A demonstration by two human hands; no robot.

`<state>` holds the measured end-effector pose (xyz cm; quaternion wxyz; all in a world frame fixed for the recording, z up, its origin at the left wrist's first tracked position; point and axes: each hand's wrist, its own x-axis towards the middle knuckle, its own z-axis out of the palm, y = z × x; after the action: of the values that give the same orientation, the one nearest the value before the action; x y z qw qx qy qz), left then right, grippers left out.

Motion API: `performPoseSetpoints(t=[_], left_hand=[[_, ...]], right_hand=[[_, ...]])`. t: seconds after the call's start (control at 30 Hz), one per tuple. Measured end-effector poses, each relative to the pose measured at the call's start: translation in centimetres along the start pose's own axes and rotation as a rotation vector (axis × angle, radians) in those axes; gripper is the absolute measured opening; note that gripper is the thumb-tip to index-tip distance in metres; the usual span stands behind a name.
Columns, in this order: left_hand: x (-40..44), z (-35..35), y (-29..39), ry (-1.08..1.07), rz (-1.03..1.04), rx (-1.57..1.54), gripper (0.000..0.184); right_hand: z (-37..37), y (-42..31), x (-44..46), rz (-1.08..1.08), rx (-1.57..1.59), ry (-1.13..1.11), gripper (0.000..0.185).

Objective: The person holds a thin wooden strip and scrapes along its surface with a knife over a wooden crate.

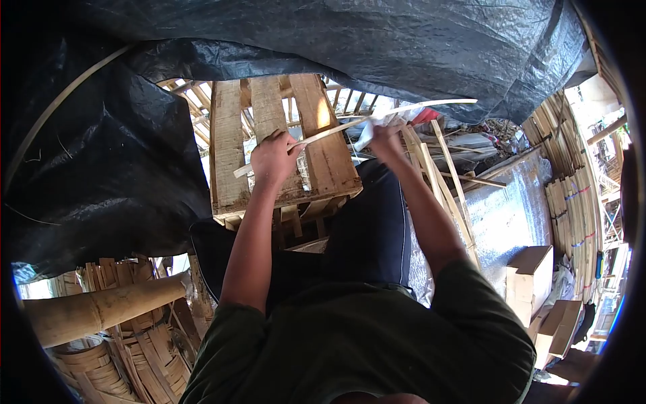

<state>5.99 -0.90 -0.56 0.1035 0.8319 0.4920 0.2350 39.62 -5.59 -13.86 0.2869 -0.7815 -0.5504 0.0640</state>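
Observation:
A long pale bamboo strip (336,128) runs slantwise over a slatted wooden crate (268,108), its far end curving out to the right. My left hand (274,158) is closed round the strip above the crate's slats, and a short end sticks out to its left. Near the crate's right side, my right hand (387,138) is blurred by motion beside the strip. Something whitish shows at its fingers, too smeared to make out. The crate stands before my knees.
Several thin wooden sticks (452,175) lean to the right of my leg. Black plastic sheeting (101,168) hangs at the left and overhead. Cardboard boxes (531,279) stand at lower right, near stacked bamboo slats (572,215). A thick bamboo pole (108,311) lies at lower left.

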Motion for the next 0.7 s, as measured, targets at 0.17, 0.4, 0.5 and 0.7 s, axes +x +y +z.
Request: performPoseSetpoints(t=[0.17, 0.4, 0.5, 0.7], left_hand=[[0.2, 0.1, -0.1, -0.010, -0.011, -0.029, 0.025], [0.2, 0.2, -0.1, 0.017, 0.026, -0.032, 0.025], [0.1, 0.2, -0.2, 0.000, 0.018, -0.035, 0.024], [0.0, 0.3, -0.3, 0.021, 0.025, -0.046, 0.024]], right_hand=[[-6.5, -4.3, 0.8, 0.656, 0.621, 0.185, 0.046], [-3.5, -1.7, 1.1, 0.391, 0.395, 0.083, 0.043], [-6.5, -9.3, -2.7, 0.440, 0.405, -0.254, 0.046], [-3.9, -6.8, -2.4, 0.216, 0.195, -0.080, 0.052]])
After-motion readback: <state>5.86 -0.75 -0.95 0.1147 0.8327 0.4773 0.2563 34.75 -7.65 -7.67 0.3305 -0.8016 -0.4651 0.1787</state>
